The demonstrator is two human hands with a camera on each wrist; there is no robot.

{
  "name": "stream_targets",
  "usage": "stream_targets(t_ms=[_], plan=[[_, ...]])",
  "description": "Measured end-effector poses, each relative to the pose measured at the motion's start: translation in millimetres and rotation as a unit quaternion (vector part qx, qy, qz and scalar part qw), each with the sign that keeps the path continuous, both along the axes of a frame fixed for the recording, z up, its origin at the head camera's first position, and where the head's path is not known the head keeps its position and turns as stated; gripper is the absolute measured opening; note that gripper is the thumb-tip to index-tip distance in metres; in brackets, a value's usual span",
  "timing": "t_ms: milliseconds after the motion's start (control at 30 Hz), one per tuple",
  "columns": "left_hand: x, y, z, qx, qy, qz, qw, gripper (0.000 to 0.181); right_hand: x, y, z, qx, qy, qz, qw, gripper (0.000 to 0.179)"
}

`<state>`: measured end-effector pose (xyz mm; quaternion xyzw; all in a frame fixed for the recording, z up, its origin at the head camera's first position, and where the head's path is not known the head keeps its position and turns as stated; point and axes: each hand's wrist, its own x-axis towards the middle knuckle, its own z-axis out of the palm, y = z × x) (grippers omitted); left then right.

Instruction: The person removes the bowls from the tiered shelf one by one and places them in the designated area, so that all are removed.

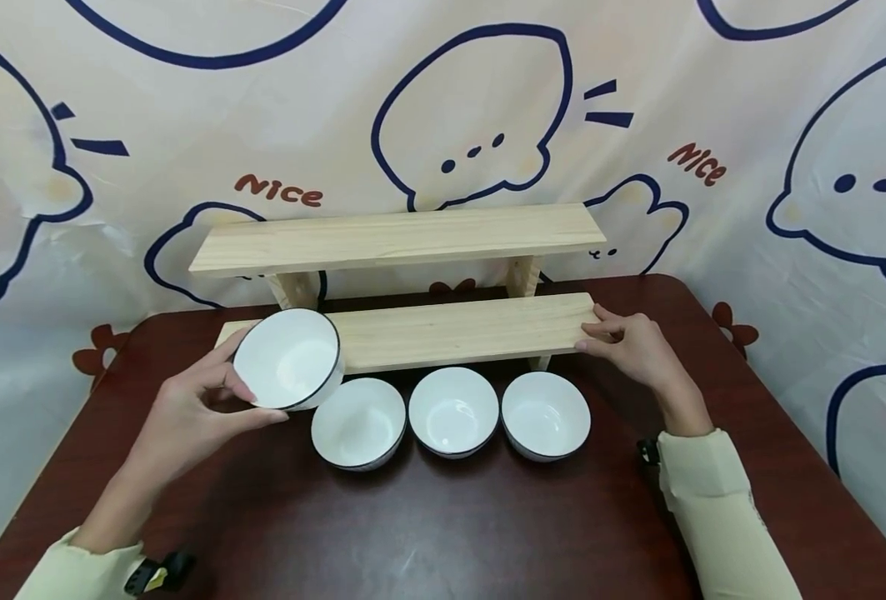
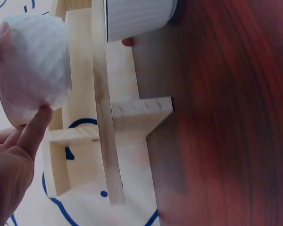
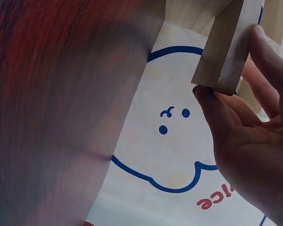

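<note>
In the head view my left hand (image 1: 201, 408) grips a white bowl (image 1: 287, 358) with a dark rim, raised in front of the left end of the lower shelf board. The left wrist view shows this bowl's dimpled outer side (image 2: 35, 66), with fingers on either side of it. At the other end, my right hand (image 1: 633, 350) holds the right end of the wooden shelf's lower board (image 1: 465, 329) between thumb and fingers. Three more white bowls stand in a row before the shelf: a left one (image 1: 358, 422), a middle one (image 1: 453, 412) and a right one (image 1: 546, 415).
The shelf's upper board (image 1: 397, 240) rests on wooden supports (image 1: 522, 277) behind the lower one. Everything stands on a dark red-brown table (image 1: 427, 533). A white cloth (image 1: 480, 117) with blue cartoon outlines hangs behind it.
</note>
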<state>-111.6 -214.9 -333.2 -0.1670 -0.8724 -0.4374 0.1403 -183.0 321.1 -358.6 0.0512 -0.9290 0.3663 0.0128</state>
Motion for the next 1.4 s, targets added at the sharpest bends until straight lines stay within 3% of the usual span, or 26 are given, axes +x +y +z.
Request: stream_targets(t_ms=[133,300,767,1400], plan=[[5.3,-8.7,-0.1,0.0,0.007,-0.011,0.9999,0.036,0.2,-1.5,2.6,-0.001,-0.005,-0.005,1.0,0.045],[11.6,-18.0,-1.3,-0.011,-0.013,-0.024,0.9996,0.038,1.5,-1.7,1.6,0.0,-0.004,-0.007,1.0,0.044],[33.7,-44.3,-19.4,-0.035,-0.049,0.006,0.9982,0.038,1.4,-1.7,2.1,-0.001,-0.007,-0.009,0.9999,0.045],[38.9,-53.8,-39.2,-0.063,-0.103,-0.018,0.9925,0.038,0.8,-1.8,1.5,0.003,-0.007,-0.007,0.9999,0.043]])
